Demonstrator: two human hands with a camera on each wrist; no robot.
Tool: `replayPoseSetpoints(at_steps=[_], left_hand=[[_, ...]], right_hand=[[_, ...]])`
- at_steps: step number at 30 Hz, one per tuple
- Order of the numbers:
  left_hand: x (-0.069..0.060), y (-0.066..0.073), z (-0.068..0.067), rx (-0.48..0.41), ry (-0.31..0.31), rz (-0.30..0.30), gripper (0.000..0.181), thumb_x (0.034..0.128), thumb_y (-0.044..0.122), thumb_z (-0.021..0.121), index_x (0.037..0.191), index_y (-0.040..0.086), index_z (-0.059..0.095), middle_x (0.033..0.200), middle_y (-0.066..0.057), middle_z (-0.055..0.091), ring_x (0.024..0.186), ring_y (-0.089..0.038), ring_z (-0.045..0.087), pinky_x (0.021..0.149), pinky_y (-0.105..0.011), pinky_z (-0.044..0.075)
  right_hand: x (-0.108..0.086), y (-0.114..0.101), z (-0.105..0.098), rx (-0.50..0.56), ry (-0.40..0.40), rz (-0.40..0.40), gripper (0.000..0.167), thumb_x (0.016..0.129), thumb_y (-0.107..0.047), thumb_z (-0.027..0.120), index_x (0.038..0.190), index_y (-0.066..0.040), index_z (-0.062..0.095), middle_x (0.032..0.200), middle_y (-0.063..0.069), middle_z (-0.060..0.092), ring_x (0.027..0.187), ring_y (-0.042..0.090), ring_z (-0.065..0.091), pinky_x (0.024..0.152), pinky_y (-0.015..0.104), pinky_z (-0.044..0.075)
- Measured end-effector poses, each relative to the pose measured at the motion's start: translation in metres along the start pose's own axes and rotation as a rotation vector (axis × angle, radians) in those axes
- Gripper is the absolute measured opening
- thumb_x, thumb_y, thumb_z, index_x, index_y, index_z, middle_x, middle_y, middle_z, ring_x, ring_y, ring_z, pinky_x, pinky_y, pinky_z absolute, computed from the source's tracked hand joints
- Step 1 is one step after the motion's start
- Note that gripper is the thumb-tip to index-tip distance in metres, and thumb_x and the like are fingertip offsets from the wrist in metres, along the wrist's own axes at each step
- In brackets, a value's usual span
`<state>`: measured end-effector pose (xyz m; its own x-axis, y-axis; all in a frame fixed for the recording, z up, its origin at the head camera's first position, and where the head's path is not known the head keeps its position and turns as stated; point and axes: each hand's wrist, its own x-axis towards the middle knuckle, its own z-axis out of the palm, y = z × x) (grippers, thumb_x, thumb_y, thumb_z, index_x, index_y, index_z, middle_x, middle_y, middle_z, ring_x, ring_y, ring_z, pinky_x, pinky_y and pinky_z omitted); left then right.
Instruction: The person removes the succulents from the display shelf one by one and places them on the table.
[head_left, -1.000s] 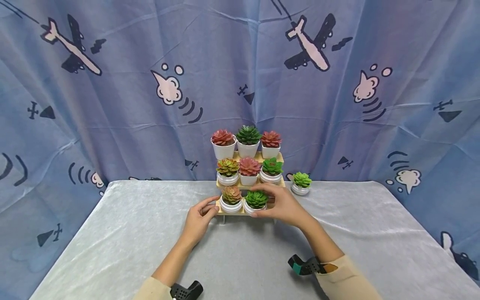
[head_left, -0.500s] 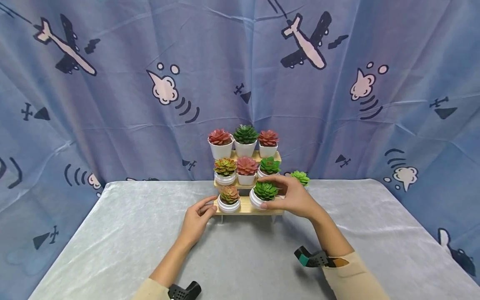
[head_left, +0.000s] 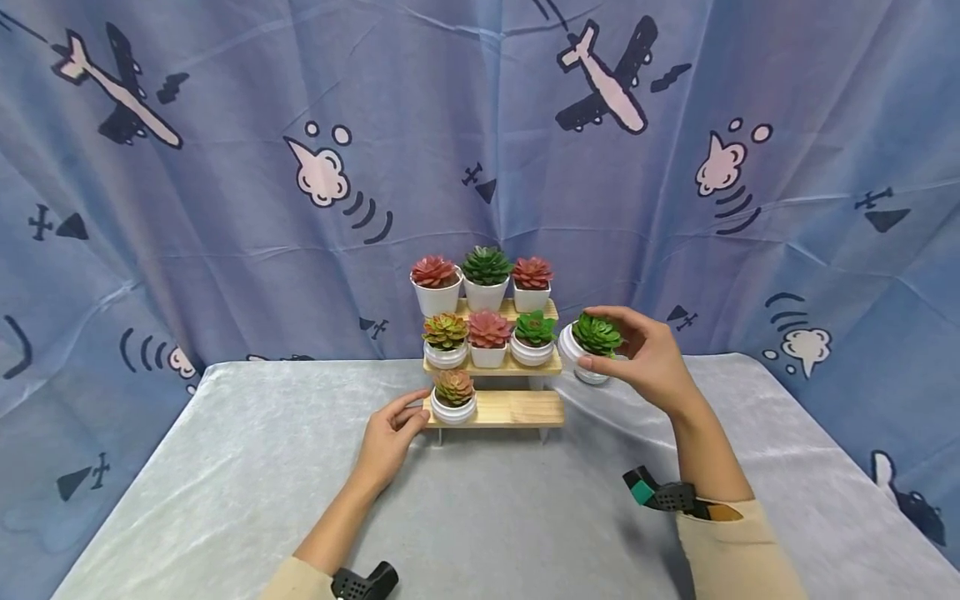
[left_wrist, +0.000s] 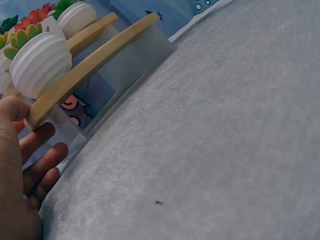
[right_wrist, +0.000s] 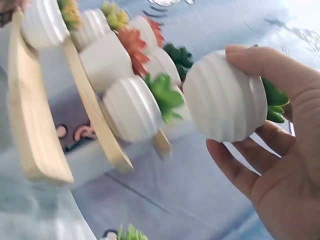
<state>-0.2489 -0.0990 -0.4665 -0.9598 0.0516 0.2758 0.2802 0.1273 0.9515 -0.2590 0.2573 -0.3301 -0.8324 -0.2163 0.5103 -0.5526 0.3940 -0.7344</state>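
My right hand [head_left: 647, 360] holds a green potted succulent [head_left: 597, 335] in the air, right of a three-tier wooden stand [head_left: 536, 408]. In the right wrist view, thumb and fingers grip its ribbed white pot [right_wrist: 225, 97], which is tilted. My left hand [head_left: 386, 442] pinches the left end of the stand's lowest shelf [left_wrist: 95, 65], thumb above and fingers below. On that shelf, beside the left hand, sits an orange-tinged succulent [head_left: 453, 393] in a white pot. The shelf's right part is bare.
Three potted succulents, among them a pink one [head_left: 488, 333], fill the middle shelf. Three more, including a dark green one [head_left: 487, 271], stand on top. Another white pot [head_left: 591, 377] on the grey cloth [head_left: 300, 467] is mostly hidden behind the held one. A patterned curtain [head_left: 420, 150] hangs behind.
My right hand has lifted the green succulent off the lowest shelf and carried it right and up, past the stand's right side. The left hand stays at the shelf's left end.
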Motion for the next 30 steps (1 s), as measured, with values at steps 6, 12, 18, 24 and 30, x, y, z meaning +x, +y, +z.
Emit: replayPoseSetpoints(at_steps=[6,12,18,24,30], left_hand=[[0.002,-0.001,-0.001,-0.011,-0.001,-0.016,0.035,0.0973,0.012,0.065,0.131,0.003,0.066,0.110,-0.024,0.075,0.092,-0.002,0.070,0.082,-0.019,0.055],[0.002,-0.002,0.000,0.004,0.009,-0.025,0.034,0.0971,0.012,0.066,0.130,0.005,0.067,0.109,-0.021,0.076,0.091,0.000,0.070,0.081,-0.018,0.055],[0.001,-0.002,0.000,0.019,0.012,-0.027,0.033,0.0968,0.011,0.066,0.130,0.007,0.068,0.106,-0.020,0.077,0.089,0.000,0.070,0.081,-0.019,0.055],[-0.001,-0.003,-0.001,0.023,0.013,-0.032,0.034,0.0971,0.013,0.066,0.130,0.008,0.068,0.107,-0.020,0.077,0.089,0.000,0.069,0.081,-0.019,0.055],[0.000,-0.003,-0.001,0.007,0.002,-0.046,0.033,0.0970,0.013,0.067,0.130,0.010,0.068,0.108,-0.019,0.077,0.091,-0.002,0.070,0.082,-0.019,0.055]], right_hand=[[0.000,0.013,-0.015,0.023,0.115,0.059,0.061,0.081,0.000,0.082,0.138,-0.005,0.059,0.117,-0.013,0.065,0.096,0.001,0.065,0.073,0.014,0.055],[0.001,0.030,-0.022,-0.057,0.227,0.150,0.072,0.084,-0.012,0.083,0.148,-0.014,0.051,0.126,-0.012,0.060,0.110,-0.005,0.059,0.083,0.009,0.050],[0.003,0.047,-0.030,-0.088,0.316,0.211,0.070,0.084,-0.018,0.083,0.147,-0.014,0.053,0.131,-0.004,0.061,0.107,-0.008,0.058,0.082,0.008,0.048],[0.000,0.067,-0.033,-0.128,0.342,0.226,0.065,0.086,-0.019,0.082,0.144,-0.008,0.055,0.131,0.005,0.062,0.101,-0.010,0.058,0.079,0.006,0.048],[-0.002,0.085,-0.034,-0.155,0.388,0.310,0.064,0.087,-0.023,0.081,0.144,-0.011,0.056,0.134,0.007,0.059,0.099,-0.011,0.055,0.077,0.006,0.047]])
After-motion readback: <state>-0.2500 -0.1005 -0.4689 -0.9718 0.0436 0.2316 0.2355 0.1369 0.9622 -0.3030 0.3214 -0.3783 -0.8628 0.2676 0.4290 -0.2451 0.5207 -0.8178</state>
